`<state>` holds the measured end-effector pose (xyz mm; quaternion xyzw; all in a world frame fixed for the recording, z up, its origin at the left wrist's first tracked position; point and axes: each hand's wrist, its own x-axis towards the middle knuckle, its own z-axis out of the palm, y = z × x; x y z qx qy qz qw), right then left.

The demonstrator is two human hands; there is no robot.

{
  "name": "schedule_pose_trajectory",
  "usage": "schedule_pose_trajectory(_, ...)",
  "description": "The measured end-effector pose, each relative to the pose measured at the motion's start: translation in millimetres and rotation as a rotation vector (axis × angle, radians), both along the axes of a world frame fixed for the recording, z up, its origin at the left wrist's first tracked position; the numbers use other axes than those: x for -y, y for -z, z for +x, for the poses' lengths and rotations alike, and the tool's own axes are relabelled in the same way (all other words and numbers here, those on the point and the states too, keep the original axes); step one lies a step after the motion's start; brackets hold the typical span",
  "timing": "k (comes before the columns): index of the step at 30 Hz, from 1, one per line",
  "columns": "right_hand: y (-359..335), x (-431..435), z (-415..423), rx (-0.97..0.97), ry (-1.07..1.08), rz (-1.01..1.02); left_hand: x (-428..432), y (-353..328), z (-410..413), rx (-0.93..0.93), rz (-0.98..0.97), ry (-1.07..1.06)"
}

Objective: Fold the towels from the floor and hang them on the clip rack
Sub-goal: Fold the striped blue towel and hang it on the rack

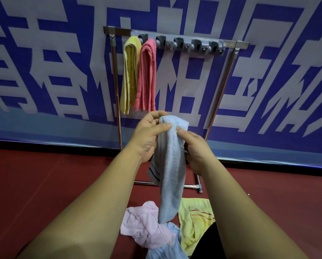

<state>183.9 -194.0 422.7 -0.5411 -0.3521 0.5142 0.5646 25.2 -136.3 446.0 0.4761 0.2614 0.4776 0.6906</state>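
A folded light blue towel (172,165) hangs lengthwise in front of me, held near its top fold. My left hand (149,135) pinches it from the left, and my right hand (195,152) grips it from the right. Behind it stands the clip rack (186,43), a grey clip strip on a metal frame. A yellow towel (130,73) and a pink-red towel (147,75) hang folded from its two leftmost clips. The other clips hold nothing. On the floor below lie a pale pink towel (147,227), a yellow towel (195,221) and another blue towel (167,247).
The rack stands on a dark red floor (44,184) against a blue and white banner wall (268,81). The rack's foot bar (192,186) lies just behind the hanging towel. A dark shape (210,243) shows at the bottom edge.
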Motion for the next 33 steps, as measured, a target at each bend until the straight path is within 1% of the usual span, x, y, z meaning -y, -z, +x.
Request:
schedule_pose_trajectory(3,0.6,3.1,1.9,0.143,0.051,-0.011,3.5,6.8,3.7,-0.037,0.005,-0.007)
schedule_pose_trajectory(5,2.5,6.0,4.0,0.171,0.026,-0.016,4.1,11.0,4.8,-0.074,0.002,-0.029)
schedule_pose_trajectory(11,-2.5,14.1,7.4,0.027,-0.086,-0.046,4.0,13.2,5.5,-0.115,-0.014,-0.051)
schedule_pose_trajectory(18,-10.6,12.6,0.9,-0.058,-0.049,0.088,0.7,9.4,-0.2,-0.215,0.027,-0.061)
schedule_pose_trajectory(21,-11.7,11.6,-1.7,-0.030,-0.029,0.112,-1.0,9.4,0.0,-0.206,-0.017,-0.063)
schedule_pose_trajectory(23,-11.9,10.8,-2.2,0.012,-0.002,0.096,1.2,11.8,-0.3,-0.216,-0.067,-0.016)
schedule_pose_trajectory(25,-12.7,10.4,-0.7,0.030,0.039,0.081,5.3,17.4,-0.1,-0.282,-0.082,0.050)
schedule_pose_trajectory(27,-16.1,8.6,2.3,-0.002,0.081,0.070,7.2,24.0,0.6,-0.326,-0.083,0.112)
schedule_pose_trajectory(30,-18.6,3.0,8.3,-0.030,0.122,0.043,7.8,30.4,1.5,-0.269,-0.111,0.148)
schedule_pose_trajectory(33,-15.6,2.2,16.6,-0.013,0.159,-0.021,7.2,34.5,3.6,-0.274,-0.098,0.109)
